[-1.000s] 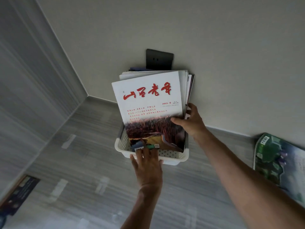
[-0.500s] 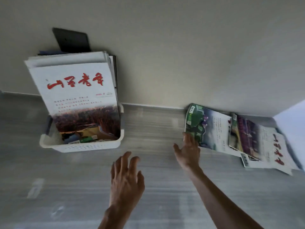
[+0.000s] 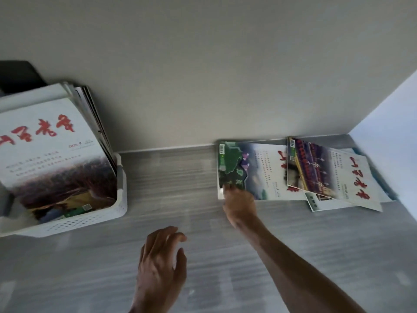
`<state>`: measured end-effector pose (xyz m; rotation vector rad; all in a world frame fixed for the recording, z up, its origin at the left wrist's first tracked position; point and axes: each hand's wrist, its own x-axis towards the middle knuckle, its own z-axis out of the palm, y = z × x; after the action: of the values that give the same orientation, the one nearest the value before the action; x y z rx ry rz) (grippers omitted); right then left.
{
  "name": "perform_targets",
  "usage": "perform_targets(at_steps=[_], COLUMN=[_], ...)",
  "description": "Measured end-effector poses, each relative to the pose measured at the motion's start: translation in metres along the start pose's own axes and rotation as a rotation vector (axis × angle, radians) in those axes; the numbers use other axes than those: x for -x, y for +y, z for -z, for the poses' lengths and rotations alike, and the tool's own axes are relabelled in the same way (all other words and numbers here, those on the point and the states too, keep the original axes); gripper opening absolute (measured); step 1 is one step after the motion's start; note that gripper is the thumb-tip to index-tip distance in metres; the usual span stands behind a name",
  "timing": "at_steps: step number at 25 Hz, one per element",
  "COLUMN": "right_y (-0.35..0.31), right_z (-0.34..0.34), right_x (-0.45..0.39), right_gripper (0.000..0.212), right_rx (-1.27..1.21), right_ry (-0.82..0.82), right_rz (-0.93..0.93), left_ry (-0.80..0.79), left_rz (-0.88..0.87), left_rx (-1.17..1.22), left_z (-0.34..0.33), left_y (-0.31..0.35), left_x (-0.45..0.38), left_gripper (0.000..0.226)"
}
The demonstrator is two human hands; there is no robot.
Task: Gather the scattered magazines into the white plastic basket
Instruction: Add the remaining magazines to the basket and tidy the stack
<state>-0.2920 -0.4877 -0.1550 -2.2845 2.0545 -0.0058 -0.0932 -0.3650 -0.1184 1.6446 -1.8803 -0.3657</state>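
The white plastic basket (image 3: pixel 90 219) stands on the floor at the left, against the wall. Several magazines stand upright in it; the front one (image 3: pixel 52 141) is white with red characters. Three more magazines lie on the floor at the right, by the wall: a green-covered one (image 3: pixel 252 170), a purple-covered one (image 3: pixel 327 172) overlapping it, and one mostly hidden beneath (image 3: pixel 316 203). My right hand (image 3: pixel 239 203) reaches to the near left corner of the green magazine and its fingertips touch that corner. My left hand (image 3: pixel 161 265) hovers over the floor, fingers loosely spread, holding nothing.
A dark flat object (image 3: pixel 18 75) leans on the wall behind the basket. The beige wall (image 3: pixel 203 75) runs along the back. A lighter wall (image 3: pixel 392 120) closes the corner at the right. Grey wood-grain floor (image 3: pixel 171 177) lies between basket and magazines.
Both hands left the magazine in the basket. My view swung right, and my right hand travelled to the green magazine's corner. My left hand drew back over the floor.
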Motion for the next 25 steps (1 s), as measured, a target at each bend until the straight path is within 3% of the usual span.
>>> perform_targets(at_steps=[4, 6, 8, 10, 13, 15, 16, 18, 19, 21, 23, 25], right_y=[-0.018, -0.023, -0.027, -0.032, -0.033, -0.028, -0.026, -0.027, -0.029, -0.036, -0.043, -0.046], right_z=[-0.009, -0.015, -0.018, -0.018, -0.017, -0.012, -0.01, -0.005, -0.006, -0.007, -0.006, -0.005], right_x=[0.128, 0.189, 0.22, 0.227, 0.21, 0.188, 0.176, 0.158, 0.155, 0.156, 0.162, 0.165], right_gripper=[0.028, 0.023, 0.016, 0.011, 0.021, 0.031, 0.035, 0.038, 0.039, 0.03, 0.02, 0.017], right_rx=[-0.334, -0.4, -0.468, -0.557, -0.702, -0.812, -0.868, -0.994, -0.982, -0.832, -0.69, -0.645], right_ry=[-0.034, -0.002, -0.022, -0.053, -0.065, -0.098, -0.145, -0.273, -0.33, -0.357, -0.31, -0.286], right_rz=[0.168, 0.212, 0.189, 0.097, -0.189, -0.391, -0.478, -0.6, -0.601, -0.55, -0.5, -0.486], left_ry=[0.122, -0.047, -0.317, -0.413, -0.142, -0.081, -0.112, -0.183, -0.196, -0.168, -0.127, -0.072], left_rz=[0.1, 0.252, 0.452, 0.598, 0.945, 1.093, 1.122, 1.085, 1.064, 1.02, 0.996, 0.997], left_rx=[0.073, -0.022, -0.217, -0.256, 0.152, 0.432, 0.463, 0.249, 0.154, 0.083, 0.133, 0.309], left_z=[0.006, 0.004, -0.006, -0.017, -0.019, -0.015, -0.012, -0.01, -0.011, -0.012, -0.008, -0.002], left_y=[-0.006, -0.012, -0.023, -0.034, -0.043, -0.046, -0.045, -0.038, -0.032, -0.025, -0.03, -0.039], left_x=[-0.02, -0.022, -0.014, 0.002, 0.006, 0.006, 0.009, 0.014, 0.019, 0.024, 0.023, 0.028], left_gripper=[0.025, 0.034, 0.05, 0.058, 0.034, 0.017, 0.016, 0.014, 0.013, 0.034, 0.038, 0.021])
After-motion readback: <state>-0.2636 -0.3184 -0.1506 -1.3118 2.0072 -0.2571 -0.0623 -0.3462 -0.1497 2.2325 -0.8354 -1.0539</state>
